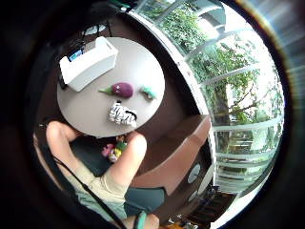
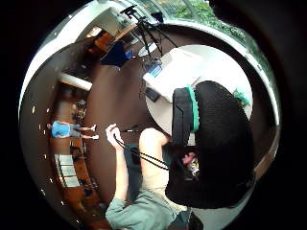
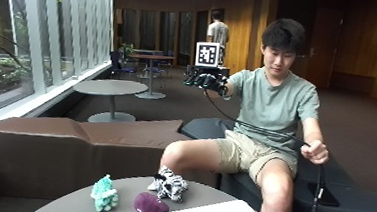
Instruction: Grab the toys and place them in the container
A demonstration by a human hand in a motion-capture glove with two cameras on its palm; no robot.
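The round table (image 3: 68,205) carries all the task items. The white container (image 1: 88,63) is set at its edge, rectangular and open-topped. Three soft toys lie apart beside it: the striped zebra (image 3: 167,182) nearest the seated person, the purple aubergine (image 3: 149,203) in the middle, the teal toy (image 3: 104,193) towards the window. The gloved right hand (image 3: 206,80) is raised well above the table, nothing grasped; whether the fingers are curled or released cannot be told. A descent over one toy is judged the step in hand; the zebra is advised first, taken round its body.
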